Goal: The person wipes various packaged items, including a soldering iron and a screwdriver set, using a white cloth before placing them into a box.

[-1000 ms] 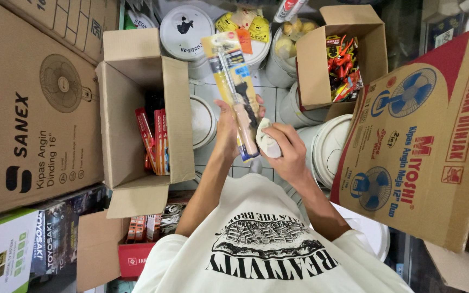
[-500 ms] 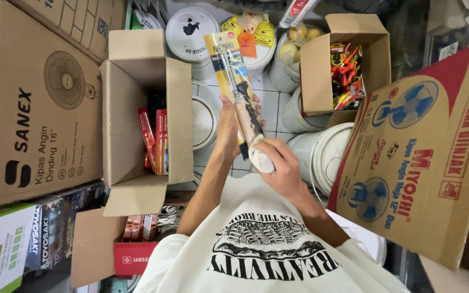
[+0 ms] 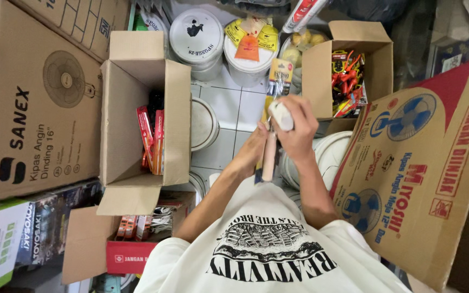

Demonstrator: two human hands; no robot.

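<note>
Gripping a long, narrow packaged tool point(image 3: 270, 154) upright between both hands, the person stands over a tight patch of white tiled floor point(image 3: 229, 108). The left hand point(image 3: 253, 149) is clenched around the pack's lower half, fingers wrapped on its near side. The right hand point(image 3: 294, 127) is curled around a small white roll point(image 3: 281, 115), pressing it against the pack just above the left fingers; whether the roll is fixed to the pack cannot be told. The pack's yellow header card point(image 3: 280, 70) sticks out beyond the right fingers.

The likeliest slip, as I judge it, is the roll sliding out of the curled right fingers, since it is smooth and pinched against a thin pack; it would drop among the white buckets point(image 3: 327, 157) directly beneath the hands. The pack could also twist in the left grip, being long and held low.

Room is scarce. Just right of the right fingers stands a small open carton point(image 3: 321, 70) with red-and-black items point(image 3: 347, 81), its wall near the knuckles. Further right leans a big fan carton point(image 3: 419, 163). Left of the left fingers, past a bucket lid point(image 3: 202, 122), an open brown box point(image 3: 137, 108) holds red packets point(image 3: 152, 135). Beyond the fingertips, lidded tubs point(image 3: 196, 38) close off the far side.
</note>
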